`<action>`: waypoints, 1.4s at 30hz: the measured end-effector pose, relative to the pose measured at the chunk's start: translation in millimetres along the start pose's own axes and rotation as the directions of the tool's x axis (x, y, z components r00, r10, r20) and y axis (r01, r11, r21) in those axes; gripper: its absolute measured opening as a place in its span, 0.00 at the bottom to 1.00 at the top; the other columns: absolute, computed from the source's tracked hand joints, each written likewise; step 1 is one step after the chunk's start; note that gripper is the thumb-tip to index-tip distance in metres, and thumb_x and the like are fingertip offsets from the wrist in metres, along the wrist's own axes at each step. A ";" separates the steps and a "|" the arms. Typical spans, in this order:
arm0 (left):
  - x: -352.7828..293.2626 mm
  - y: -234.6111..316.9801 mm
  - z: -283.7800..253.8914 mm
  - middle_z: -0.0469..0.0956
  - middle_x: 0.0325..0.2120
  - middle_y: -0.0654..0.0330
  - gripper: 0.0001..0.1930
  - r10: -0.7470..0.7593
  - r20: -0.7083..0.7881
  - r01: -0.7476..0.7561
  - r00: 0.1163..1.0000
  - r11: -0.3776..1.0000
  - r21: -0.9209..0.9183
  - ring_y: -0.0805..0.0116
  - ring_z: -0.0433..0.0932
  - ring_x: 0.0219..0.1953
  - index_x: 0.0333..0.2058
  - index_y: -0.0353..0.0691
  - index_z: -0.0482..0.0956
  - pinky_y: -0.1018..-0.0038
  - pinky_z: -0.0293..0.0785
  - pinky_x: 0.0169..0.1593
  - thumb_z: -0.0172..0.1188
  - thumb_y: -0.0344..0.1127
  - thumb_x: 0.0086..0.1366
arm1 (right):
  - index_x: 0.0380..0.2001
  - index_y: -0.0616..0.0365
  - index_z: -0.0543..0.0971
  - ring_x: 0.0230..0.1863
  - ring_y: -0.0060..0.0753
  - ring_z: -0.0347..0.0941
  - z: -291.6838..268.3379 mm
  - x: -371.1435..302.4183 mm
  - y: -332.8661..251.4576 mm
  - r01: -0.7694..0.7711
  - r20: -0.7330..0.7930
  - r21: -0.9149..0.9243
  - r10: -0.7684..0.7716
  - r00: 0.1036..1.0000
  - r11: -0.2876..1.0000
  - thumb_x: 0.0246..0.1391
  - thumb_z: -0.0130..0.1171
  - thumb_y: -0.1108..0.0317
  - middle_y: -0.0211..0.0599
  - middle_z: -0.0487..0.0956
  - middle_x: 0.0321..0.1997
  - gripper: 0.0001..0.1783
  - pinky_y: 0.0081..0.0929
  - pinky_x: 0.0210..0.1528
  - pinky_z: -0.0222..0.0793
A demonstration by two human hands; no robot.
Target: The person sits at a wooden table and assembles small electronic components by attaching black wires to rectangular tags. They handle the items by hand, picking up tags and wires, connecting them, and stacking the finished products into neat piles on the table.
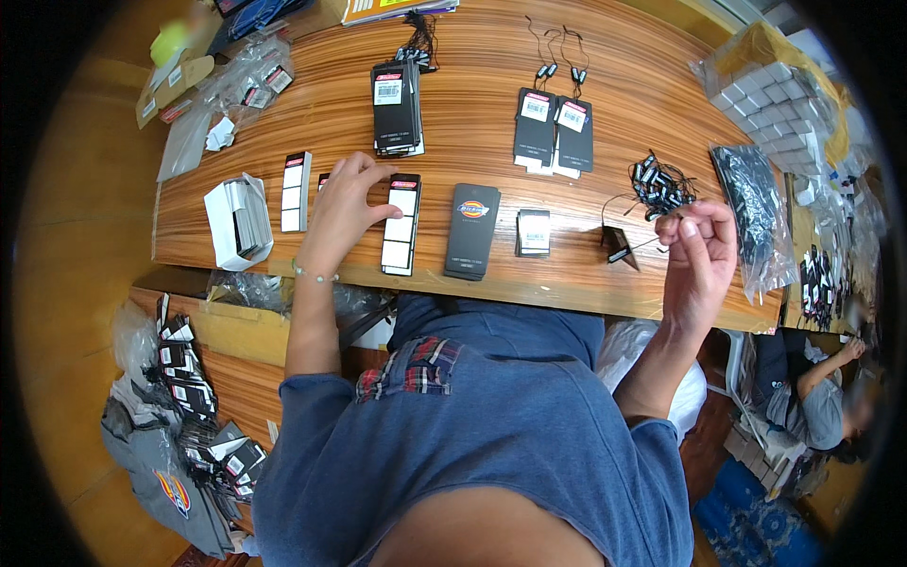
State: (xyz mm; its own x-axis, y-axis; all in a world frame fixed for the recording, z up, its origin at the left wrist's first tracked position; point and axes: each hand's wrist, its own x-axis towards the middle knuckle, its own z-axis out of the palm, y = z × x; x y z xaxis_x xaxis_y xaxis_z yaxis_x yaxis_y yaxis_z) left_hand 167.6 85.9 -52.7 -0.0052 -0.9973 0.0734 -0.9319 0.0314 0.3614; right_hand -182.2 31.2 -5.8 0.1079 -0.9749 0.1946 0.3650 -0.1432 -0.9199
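Observation:
My left hand [348,203] hovers over the left part of the table with its fingers apart. Its thumb reaches the edge of a stack of narrow white label cards [401,227] with black and red tops; another such stack is mostly hidden under the hand. My right hand [697,250] pinches a thin black cord [648,245] between thumb and fingers. At the cord's other side a small dark piece [619,249] stands on the table near the front edge. A tangle of black tag strings [663,184] lies just beyond my right hand.
Grey hang tags [471,231] and small white stickers [534,232] sit in the middle. Finished-looking tags with strings [554,128] lie behind. A white box of cards [237,222] stands left; a plastic bag [754,213] lies right. Another person [822,406] sits at far right.

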 end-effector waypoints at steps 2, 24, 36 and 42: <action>-0.1 4.2 -1.6 0.70 0.32 0.59 0.22 -0.005 -0.059 0.000 0.998 0.997 -0.083 0.63 0.71 0.38 0.38 0.37 0.72 0.73 0.66 0.42 0.67 0.32 0.42 | 0.37 0.64 0.68 0.32 0.26 0.71 2.2 -1.6 4.0 -0.016 0.025 -0.046 0.018 1.000 0.999 0.50 0.50 0.81 0.37 0.74 0.31 0.09 0.20 0.37 0.66; 40.1 171.2 12.3 0.78 0.27 0.58 0.10 0.256 -0.330 -0.415 0.909 0.642 -0.645 0.69 0.78 0.28 0.35 0.36 0.75 0.77 0.75 0.29 0.60 0.28 0.53 | 0.24 0.64 0.71 0.28 0.25 0.72 35.1 -5.8 22.9 0.374 0.066 -0.589 -0.419 0.906 0.716 0.42 0.54 0.83 0.35 0.75 0.24 0.05 0.20 0.32 0.67; 40.8 167.7 6.1 0.78 0.28 0.57 0.09 0.270 -0.312 -0.411 0.911 0.662 -0.627 0.66 0.79 0.29 0.34 0.36 0.76 0.75 0.74 0.31 0.60 0.29 0.53 | 0.26 0.65 0.70 0.31 0.23 0.71 39.8 -7.4 32.8 0.268 -0.026 -0.383 -0.300 0.954 0.884 0.45 0.51 0.85 0.35 0.73 0.26 0.05 0.18 0.37 0.67; 43.7 166.2 4.9 0.78 0.27 0.57 0.08 0.301 -0.323 -0.439 0.897 0.684 -0.582 0.65 0.79 0.28 0.33 0.37 0.76 0.74 0.73 0.30 0.59 0.30 0.53 | 0.28 0.64 0.68 0.30 0.21 0.71 40.5 -6.7 33.5 0.210 -0.056 -0.255 -0.231 0.971 0.944 0.47 0.51 0.84 0.35 0.74 0.27 0.05 0.16 0.36 0.67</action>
State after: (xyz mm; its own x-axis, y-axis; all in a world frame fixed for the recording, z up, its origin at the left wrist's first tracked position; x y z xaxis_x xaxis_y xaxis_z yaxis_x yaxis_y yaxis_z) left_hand 10.7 47.3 6.0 -0.1677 -0.8637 0.4752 -0.4241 0.4983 0.7561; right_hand -133.3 39.8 -24.1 -0.0312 -0.9235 0.3823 0.1316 -0.3829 -0.9144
